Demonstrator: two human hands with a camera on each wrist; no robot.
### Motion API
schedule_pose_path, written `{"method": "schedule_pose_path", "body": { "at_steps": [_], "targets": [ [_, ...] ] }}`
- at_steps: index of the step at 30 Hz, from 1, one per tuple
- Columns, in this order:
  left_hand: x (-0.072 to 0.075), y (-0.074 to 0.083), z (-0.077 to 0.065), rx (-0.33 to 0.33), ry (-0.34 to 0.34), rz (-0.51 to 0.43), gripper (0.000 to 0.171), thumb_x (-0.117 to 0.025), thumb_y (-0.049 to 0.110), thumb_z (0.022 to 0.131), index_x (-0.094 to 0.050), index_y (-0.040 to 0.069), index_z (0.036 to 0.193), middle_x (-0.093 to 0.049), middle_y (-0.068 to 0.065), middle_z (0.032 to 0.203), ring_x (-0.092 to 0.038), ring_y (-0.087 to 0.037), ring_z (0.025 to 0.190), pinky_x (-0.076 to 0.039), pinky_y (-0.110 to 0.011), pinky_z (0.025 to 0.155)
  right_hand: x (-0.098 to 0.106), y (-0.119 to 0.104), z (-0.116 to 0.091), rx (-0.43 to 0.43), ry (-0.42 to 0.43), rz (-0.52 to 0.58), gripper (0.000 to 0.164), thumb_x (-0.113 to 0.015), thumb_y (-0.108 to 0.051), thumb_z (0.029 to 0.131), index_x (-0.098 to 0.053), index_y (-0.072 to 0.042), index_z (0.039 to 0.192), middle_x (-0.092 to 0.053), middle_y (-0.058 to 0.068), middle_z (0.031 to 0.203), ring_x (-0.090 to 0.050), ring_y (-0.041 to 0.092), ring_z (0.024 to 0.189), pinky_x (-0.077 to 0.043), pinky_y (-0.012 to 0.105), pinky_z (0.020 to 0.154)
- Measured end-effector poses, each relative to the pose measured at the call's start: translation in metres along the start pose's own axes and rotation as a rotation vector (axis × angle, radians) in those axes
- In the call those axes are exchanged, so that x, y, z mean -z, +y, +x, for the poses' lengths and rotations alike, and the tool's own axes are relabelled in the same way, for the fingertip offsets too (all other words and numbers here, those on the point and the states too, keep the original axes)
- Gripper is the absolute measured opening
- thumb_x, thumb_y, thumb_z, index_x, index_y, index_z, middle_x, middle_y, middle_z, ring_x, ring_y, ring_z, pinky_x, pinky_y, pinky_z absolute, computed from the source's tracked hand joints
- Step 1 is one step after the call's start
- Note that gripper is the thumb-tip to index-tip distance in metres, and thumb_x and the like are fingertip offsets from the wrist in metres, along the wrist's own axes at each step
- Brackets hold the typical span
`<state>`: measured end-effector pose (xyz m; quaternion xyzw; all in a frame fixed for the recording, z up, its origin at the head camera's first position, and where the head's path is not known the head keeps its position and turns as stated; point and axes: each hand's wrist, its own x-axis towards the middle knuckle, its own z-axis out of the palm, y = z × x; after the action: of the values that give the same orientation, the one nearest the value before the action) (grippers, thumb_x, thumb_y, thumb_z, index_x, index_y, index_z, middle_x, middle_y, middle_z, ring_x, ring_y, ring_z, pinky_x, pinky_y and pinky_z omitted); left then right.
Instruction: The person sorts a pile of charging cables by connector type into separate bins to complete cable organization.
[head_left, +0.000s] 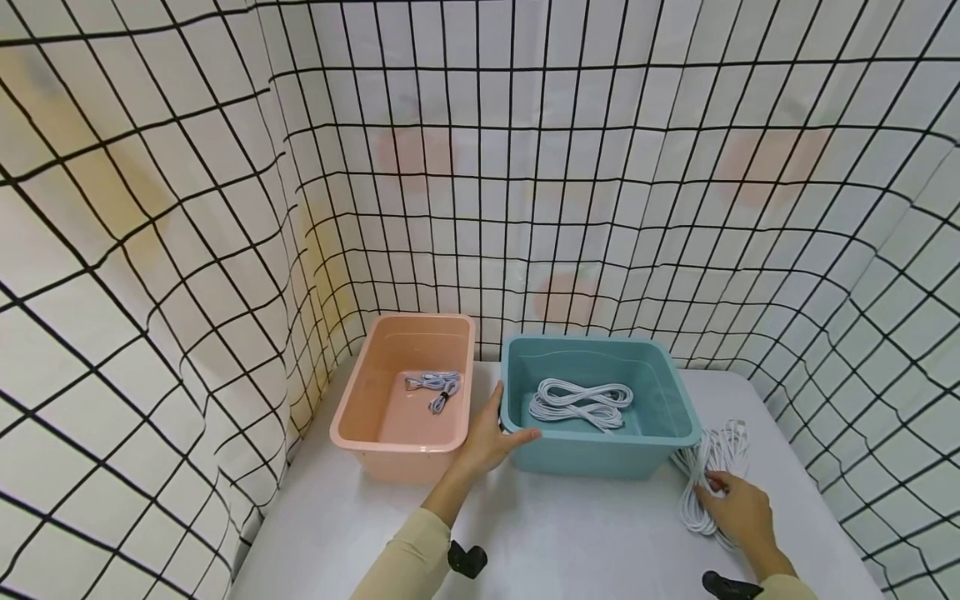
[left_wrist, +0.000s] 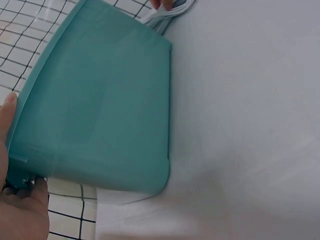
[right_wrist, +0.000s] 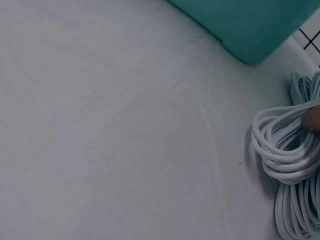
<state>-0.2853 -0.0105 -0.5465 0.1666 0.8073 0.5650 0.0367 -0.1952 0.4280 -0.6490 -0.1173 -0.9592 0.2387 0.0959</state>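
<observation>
Beige left sleeve (head_left: 408, 550) is closest to camera, black wrist mount (head_left: 467, 560) beside its cuff. Left hand (head_left: 484, 443) grips the near-left corner of the teal bin (head_left: 592, 457): thumb over the front rim, fingers round the end wall. Right hand (head_left: 742, 510) pinches strands of the upper white cable bundle (right_wrist: 280, 165) between thumb and fingertips. That bundle is on the white table (head_left: 577, 537) near the teal bin's right end, overlapping a lower white bundle (right_wrist: 295, 210).

Step reads as getting hold of one bundle from the pile. Tips:
- Close round the full waist, not a few strands, else the coil may loosen. Can't tell if a tie holds it.
- Check it's free of the lower one first; overlapping loops could snag.
- Lift straight up, don't drag; the bin wall is near.
- Light left grip only. Pushing could slide the bin toward the peach bin (head_left: 405, 467).

Coiled white cable (head_left: 577, 404) in the teal bin lies flat; thin grey cable (head_left: 442, 383) in the peach one.
</observation>
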Motion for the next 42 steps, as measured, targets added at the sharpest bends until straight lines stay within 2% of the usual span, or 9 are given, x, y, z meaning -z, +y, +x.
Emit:
{"method": "schedule_pose_path", "body": {
  "at_steps": [4, 8, 15, 19, 23, 30, 34, 37, 42],
  "targets": [
    [0.001, 0.0, 0.0, -0.002, -0.005, 0.001, 0.112, -0.086, 0.033, 0.087, -0.01, 0.012, 0.167, -0.024, -0.008, 0.169, -0.029, -0.03, 0.151, -0.033, -0.049, 0.117, 0.0, -0.005, 0.0, -0.038, 0.006, 0.013, 0.041, -0.073, -0.019, 0.092, -0.068, 0.012, 0.118, -0.07, 0.015, 0.089, -0.063, 0.034, 0.082, -0.049, 0.053, 0.07],
    [0.001, 0.0, 0.001, -0.005, -0.011, -0.01, 0.113, -0.086, 0.035, 0.087, -0.01, 0.014, 0.168, -0.023, -0.006, 0.169, -0.028, -0.029, 0.151, -0.032, -0.049, 0.117, 0.0, -0.006, 0.001, -0.096, 0.007, 0.047, 0.038, -0.068, -0.018, 0.096, -0.068, 0.011, 0.12, -0.071, 0.015, 0.09, -0.065, 0.036, 0.083, -0.047, 0.052, 0.067],
    [0.001, -0.001, 0.001, -0.002, -0.012, -0.002, 0.114, -0.086, 0.039, 0.086, -0.01, 0.014, 0.168, -0.023, -0.007, 0.169, -0.028, -0.029, 0.151, -0.032, -0.049, 0.117, 0.007, 0.001, 0.006, -0.171, -0.016, 0.162, 0.041, -0.065, -0.022, 0.1, -0.067, 0.01, 0.125, -0.072, 0.013, 0.091, -0.065, 0.031, 0.084, -0.047, 0.037, 0.064],
    [0.001, -0.002, 0.001, -0.013, -0.016, 0.002, 0.114, -0.086, 0.039, 0.087, -0.01, 0.014, 0.168, -0.024, -0.007, 0.169, -0.029, -0.028, 0.151, -0.032, -0.048, 0.117, 0.019, 0.001, 0.007, -0.236, -0.057, 0.236, 0.048, -0.065, -0.029, 0.102, -0.064, 0.01, 0.13, -0.071, 0.023, 0.105, -0.063, 0.041, 0.102, -0.052, 0.046, 0.077],
    [0.002, -0.001, 0.001, -0.006, -0.008, 0.005, 0.114, -0.086, 0.038, 0.086, -0.01, 0.013, 0.168, -0.024, -0.006, 0.169, -0.029, -0.027, 0.151, -0.032, -0.047, 0.118, 0.028, 0.0, 0.009, -0.274, -0.068, 0.277, 0.052, -0.064, -0.035, 0.102, -0.066, 0.008, 0.13, -0.066, 0.031, 0.124, -0.052, 0.054, 0.12, -0.046, 0.062, 0.092],
    [0.002, 0.0, 0.001, 0.007, -0.007, 0.007, 0.115, -0.086, 0.038, 0.086, -0.01, 0.011, 0.167, -0.023, -0.007, 0.169, -0.027, -0.028, 0.152, -0.031, -0.047, 0.118, 0.04, 0.011, 0.009, -0.307, -0.074, 0.351, 0.06, -0.065, -0.044, 0.101, -0.065, 0.007, 0.132, -0.064, 0.03, 0.13, -0.05, 0.051, 0.127, -0.046, 0.059, 0.096],
    [0.002, 0.001, 0.001, 0.01, -0.007, 0.004, 0.115, -0.087, 0.037, 0.086, -0.01, 0.012, 0.167, -0.023, -0.006, 0.169, -0.028, -0.028, 0.151, -0.031, -0.047, 0.118, 0.051, 0.016, 0.009, -0.3, -0.098, 0.374, 0.064, -0.065, -0.048, 0.1, -0.064, 0.007, 0.134, -0.066, 0.026, 0.128, -0.052, 0.048, 0.126, -0.05, 0.052, 0.09],
    [0.002, 0.001, 0.001, 0.005, -0.008, 0.001, 0.114, -0.087, 0.036, 0.086, -0.01, 0.013, 0.168, -0.024, -0.006, 0.169, -0.028, -0.027, 0.151, -0.032, -0.047, 0.118, 0.063, 0.018, 0.009, -0.259, -0.101, 0.38, 0.064, -0.065, -0.047, 0.101, -0.063, 0.008, 0.134, -0.067, 0.026, 0.126, -0.051, 0.049, 0.127, -0.049, 0.055, 0.091],
    [0.001, 0.002, 0.0, 0.015, -0.004, 0.002, 0.114, -0.087, 0.035, 0.087, -0.01, 0.013, 0.168, -0.024, -0.007, 0.169, -0.028, -0.029, 0.151, -0.032, -0.048, 0.118, 0.08, 0.02, 0.012, -0.173, -0.097, 0.339, 0.062, -0.062, -0.046, 0.103, -0.062, 0.008, 0.135, -0.065, 0.031, 0.126, -0.054, 0.048, 0.118, -0.053, 0.035, 0.075]
  ]
}}
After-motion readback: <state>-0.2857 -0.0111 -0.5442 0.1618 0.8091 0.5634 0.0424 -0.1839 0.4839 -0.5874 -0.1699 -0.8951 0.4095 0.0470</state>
